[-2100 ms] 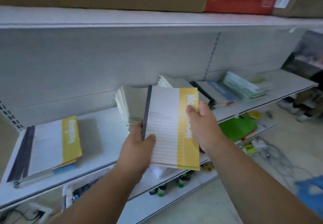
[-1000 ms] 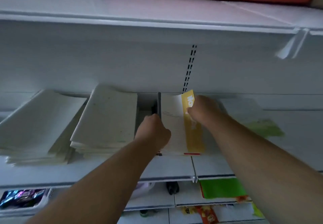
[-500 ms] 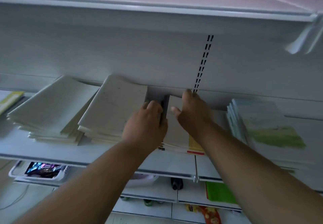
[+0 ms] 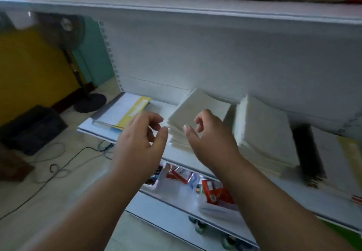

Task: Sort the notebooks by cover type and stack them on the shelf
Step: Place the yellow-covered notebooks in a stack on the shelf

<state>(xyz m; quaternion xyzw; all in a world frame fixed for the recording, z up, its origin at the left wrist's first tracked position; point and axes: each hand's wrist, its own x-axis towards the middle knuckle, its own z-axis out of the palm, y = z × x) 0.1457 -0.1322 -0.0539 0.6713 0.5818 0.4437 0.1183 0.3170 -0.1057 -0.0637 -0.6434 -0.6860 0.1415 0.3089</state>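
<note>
Both hands hover empty in front of a stack of plain grey-white notebooks [image 4: 197,109] on the white shelf [image 4: 162,103]. My left hand [image 4: 141,141] is just left of that stack with fingers loosely curled. My right hand [image 4: 209,135] is over the stack's front edge, fingers also loosely curled, holding nothing. A second plain stack [image 4: 262,131] lies to the right. At the far right sits the yellow-banded pile with dark spines [image 4: 329,156]. A yellow-banded stack [image 4: 123,111] lies at the shelf's left end.
The upper shelf [image 4: 195,9] hangs over the hands. Below is a lower shelf with red packets in a tray [image 4: 195,180]. A standing fan [image 4: 72,35], a dark box [image 4: 33,129] and loose cables [image 4: 58,164] are on the floor at left.
Both hands let go of the yellow-banded notebook, left on the pile at the right, and moved left, empty, to the plain stack. The view swung left.
</note>
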